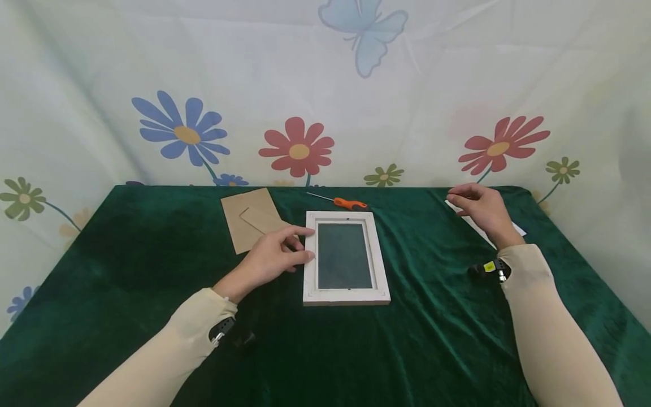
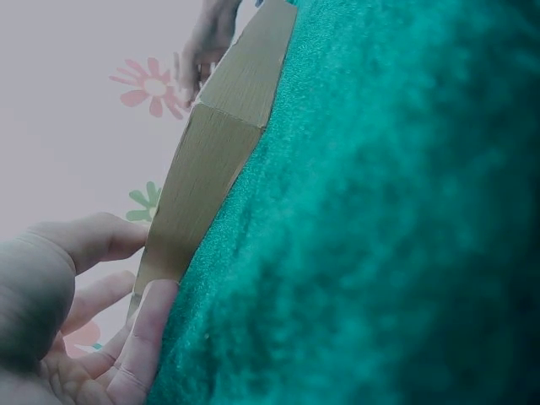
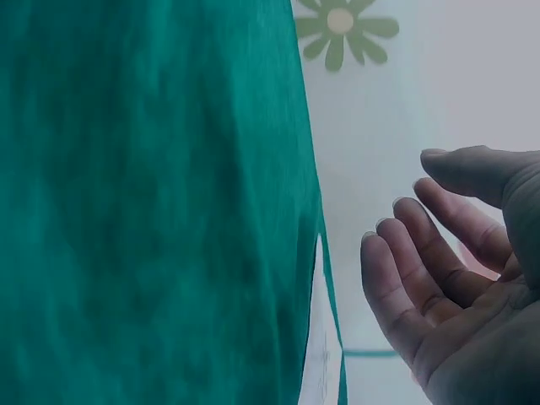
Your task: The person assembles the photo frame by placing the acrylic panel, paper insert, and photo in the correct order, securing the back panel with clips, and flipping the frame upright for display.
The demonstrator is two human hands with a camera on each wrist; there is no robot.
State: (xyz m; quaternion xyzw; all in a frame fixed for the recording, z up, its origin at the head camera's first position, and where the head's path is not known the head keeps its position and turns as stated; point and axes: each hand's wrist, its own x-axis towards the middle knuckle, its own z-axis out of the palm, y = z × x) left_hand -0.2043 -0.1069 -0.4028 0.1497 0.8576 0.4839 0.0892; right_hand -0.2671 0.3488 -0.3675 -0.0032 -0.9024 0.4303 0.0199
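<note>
**Head view: left hand on the frame's edge, right hand out over the white sheet**

Head view shows the white rectangular wooden picture frame (image 1: 347, 258) lying flat at the middle of the desk (image 1: 152, 294), which is draped in green velvet cloth; its long axis runs away from the person. The left hand (image 1: 277, 255) rests against the frame's left long side, fingers fairly straight and laid on the rail, the grip apart and clamped on nothing. Just left of that hand lies the brown cardboard backing board (image 1: 251, 220), with its stand flap.

The right hand (image 1: 482, 209) is well apart from the frame, at the far right of the desk, fingers relaxed and spread over a white paper sheet (image 1: 516, 228); whether they touch it I cannot tell. The left hand is plainly nearer the frame.

An orange-handled screwdriver (image 1: 342, 201) lies just beyond the frame's far end. No readable writing or brand shows anywhere.
</note>
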